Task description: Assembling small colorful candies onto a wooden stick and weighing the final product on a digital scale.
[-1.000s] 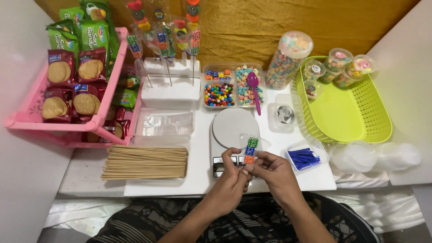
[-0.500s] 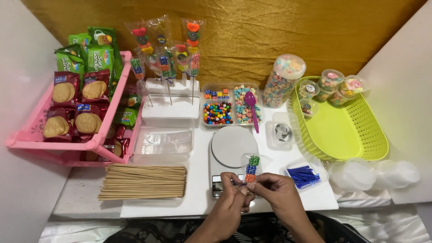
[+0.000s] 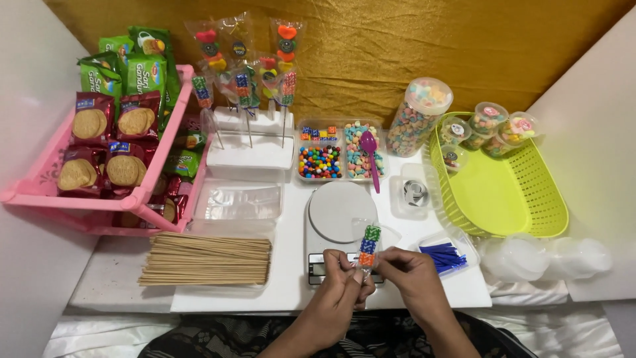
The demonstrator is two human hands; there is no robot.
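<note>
Both hands meet at the near edge of the white table (image 3: pixel 218 295), over the front of the white digital kitchen scale (image 3: pixel 341 219). The left hand (image 3: pixel 338 298) and the right hand (image 3: pixel 407 278) pinch, fingertips closed, the lower end of a skewer of green, blue and orange candy cubes in a clear wrapper (image 3: pixel 368 245), which stands nearly upright above the scale's display.

Close around them things crowd in: a bundle of bare wooden skewers (image 3: pixel 207 260) lies flat to the left, a small clear box of blue twist ties (image 3: pixel 445 255) sits just right of the right hand, and a stack of clear plastic bags (image 3: pixel 238 201) lies beyond the skewers. Farther back stand a white foam block holding finished wrapped candy skewers (image 3: pixel 252 142), a divided clear tray of coloured sweets (image 3: pixel 338 151) with a purple plastic spoon (image 3: pixel 371 156), a tall clear jar of pastel candies (image 3: pixel 417 116), a lime green plastic basket (image 3: pixel 510 192) holding small lidded candy cups, and a pink plastic rack of biscuit packets (image 3: pixel 99 166).

The only bare table is a strip along the near left edge. The skewer's stick is hidden inside the fingers, and the scale's display is covered by the hands.
</note>
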